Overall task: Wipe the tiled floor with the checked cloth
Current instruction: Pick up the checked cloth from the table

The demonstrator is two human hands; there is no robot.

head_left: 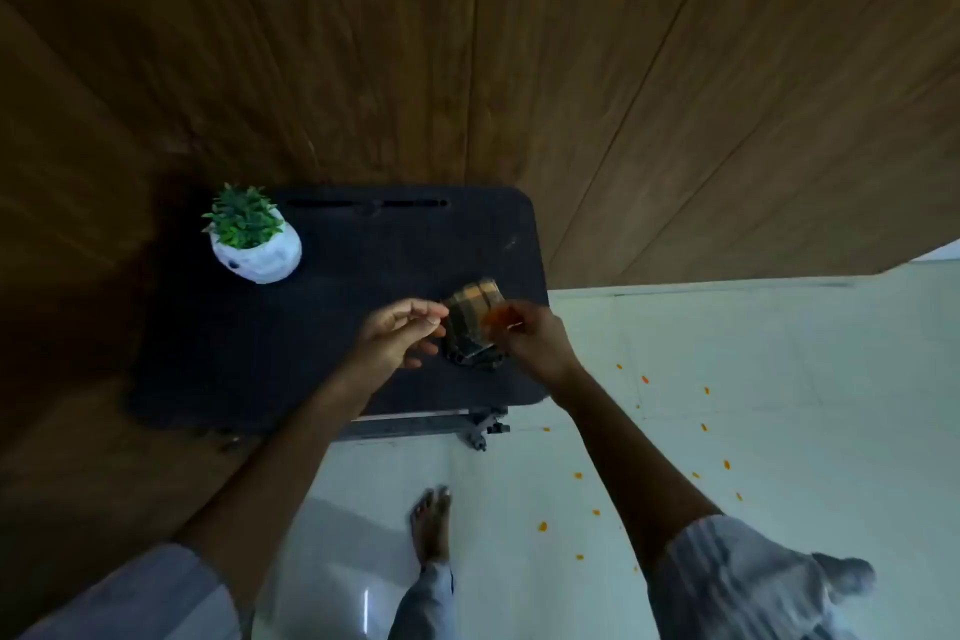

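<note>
Below striped grey sleeves [727,582], the right hand [535,343] pinches the folded checked cloth [470,327] lying on the black worktop [311,327] while the left hand [400,333] hovers loosely unclenched; a one-sided lift could unfold it before reaching the orange-speckled white tiled floor [727,405].

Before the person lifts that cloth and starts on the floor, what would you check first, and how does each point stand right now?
1. Checked cloth within reach, folded on the dark table: ok.
2. Right hand has a grip on the cloth: cannot tell; its fingers are at the cloth's edge but blurred.
3. Left hand free to help: ok; it hovers beside the cloth, fingers loosely curled, holding nothing.
4. Potted plant out of the way: ok; it stands at the far left corner, apart from the cloth.
5. Mess located: ok; orange specks lie scattered on the tiled floor to the right.
6. Bare foot off the specks: ok.
</note>
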